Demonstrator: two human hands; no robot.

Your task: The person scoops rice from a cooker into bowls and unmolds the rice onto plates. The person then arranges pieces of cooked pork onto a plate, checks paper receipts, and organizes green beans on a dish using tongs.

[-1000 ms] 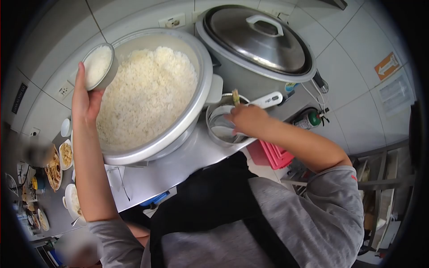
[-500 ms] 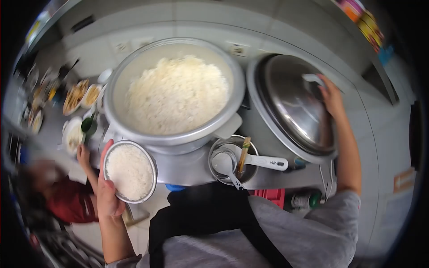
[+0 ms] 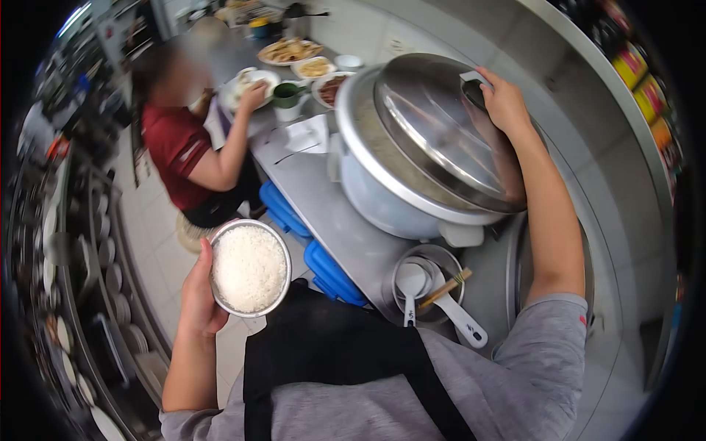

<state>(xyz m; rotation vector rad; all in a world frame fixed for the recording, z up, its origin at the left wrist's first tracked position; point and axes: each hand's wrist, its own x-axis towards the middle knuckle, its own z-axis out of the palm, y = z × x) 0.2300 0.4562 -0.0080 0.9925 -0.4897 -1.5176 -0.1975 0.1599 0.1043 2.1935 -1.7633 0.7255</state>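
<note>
In the head view, the left hand (image 3: 202, 290) grasps a metal bowl (image 3: 290, 270) from its outer side, the thumb up along the wall near the rim and the other fingers mostly hidden. The bowl sits just to the right of that palm, filled with white rice (image 3: 250, 268).

The right hand (image 3: 504, 103) is wrapped around the handle of a shiny domed lid (image 3: 448, 132). The lid is tilted, spreading below and to the left of this hand, over much of the mouth of a big rice cooker (image 3: 379, 202); a strip of the interior shows along the lid's lower left edge. Whether the lid touches the rim, I cannot tell.

Well below the right hand, a metal pot (image 3: 393, 283) holds 2 white-handled scoops (image 3: 457, 317) and a wooden stick (image 3: 456, 283). A metal vessel (image 3: 518, 268) lies partly behind the right forearm.

Beyond the left hand, 2 blue containers (image 3: 331, 272) show beside the edge of the counter (image 3: 301, 191). Farther beyond it, 1 co-worker in a red shirt (image 3: 173, 147) has a hand (image 3: 254, 95) by a white bowl (image 3: 259, 76), with a green cup (image 3: 287, 94) nearby.
</note>
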